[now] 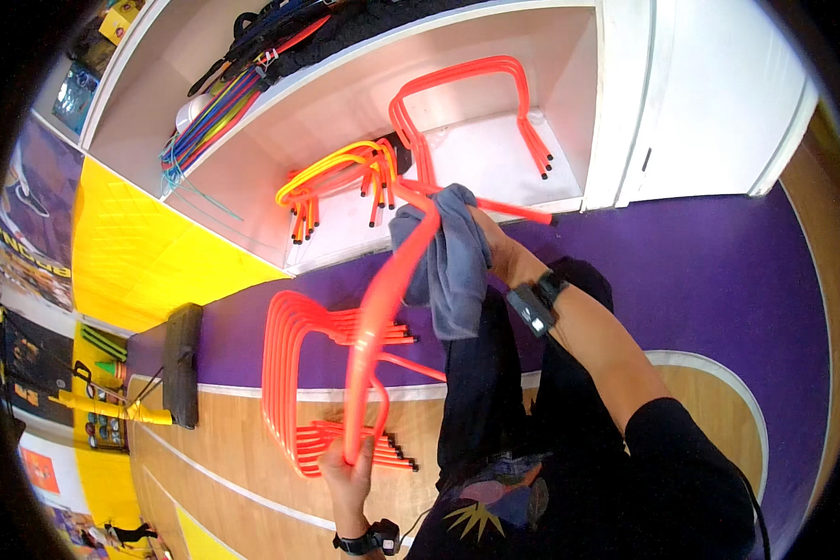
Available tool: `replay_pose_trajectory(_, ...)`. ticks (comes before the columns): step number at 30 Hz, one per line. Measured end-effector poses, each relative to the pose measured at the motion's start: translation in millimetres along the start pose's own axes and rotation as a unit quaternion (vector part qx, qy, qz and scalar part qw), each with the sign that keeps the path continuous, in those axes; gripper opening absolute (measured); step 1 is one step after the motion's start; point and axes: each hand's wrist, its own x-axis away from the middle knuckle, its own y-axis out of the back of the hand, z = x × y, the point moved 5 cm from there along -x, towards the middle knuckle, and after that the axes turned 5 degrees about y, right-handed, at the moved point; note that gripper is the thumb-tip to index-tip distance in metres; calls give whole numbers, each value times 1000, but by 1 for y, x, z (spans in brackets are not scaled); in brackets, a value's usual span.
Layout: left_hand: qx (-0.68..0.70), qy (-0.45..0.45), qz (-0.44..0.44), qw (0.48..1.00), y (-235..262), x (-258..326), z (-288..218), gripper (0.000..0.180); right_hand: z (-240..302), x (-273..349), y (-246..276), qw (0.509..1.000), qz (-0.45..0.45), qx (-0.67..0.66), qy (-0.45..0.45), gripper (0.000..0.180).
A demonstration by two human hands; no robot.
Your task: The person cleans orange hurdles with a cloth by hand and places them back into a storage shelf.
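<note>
An orange training hurdle [383, 299] made of bent tube is held up in front of me. My left hand [347, 471] is closed round its near corner, low in the picture. At the far corner my right hand [497, 245] grips a grey cloth [457, 271] wrapped about the tube. The cloth hides most of that hand's fingers, and its loose part hangs down. Below the held hurdle, several more orange hurdles [280, 373] stand nested together on the floor, their black-tipped feet pointing right.
Ahead is a white shelf unit [495, 23]; its lower bay holds other orange hurdles [462, 70] and some yellow ones [341, 154]. Coloured sticks [219, 117] lie on the shelf above. A white door [709, 103] is at the right, a dark block [182, 364] at the left.
</note>
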Motion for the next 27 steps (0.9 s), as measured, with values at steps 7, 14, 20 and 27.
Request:
replay_pose_trajectory(7, 142, 66, 35, 987, 15, -9, -2, 26, 103, 12, -16, 804, -244, 439, 317, 56)
replay_pose_trajectory(14, 158, 66, -13, 985, 31, -11, 7, 20, 56, -26, 10, 702, 0, 701, 126, 46)
replay_pose_trajectory(20, 62, 86, -74, 992, 46, -33, 22, 19, 53, 3, 19, 600, -6, 754, 268, 34)
replay_pose_trajectory(27, 94, 64, -96, 989, 49, -93, -8, 14, 81, 20, 75, 786, -142, 600, 46, 33)
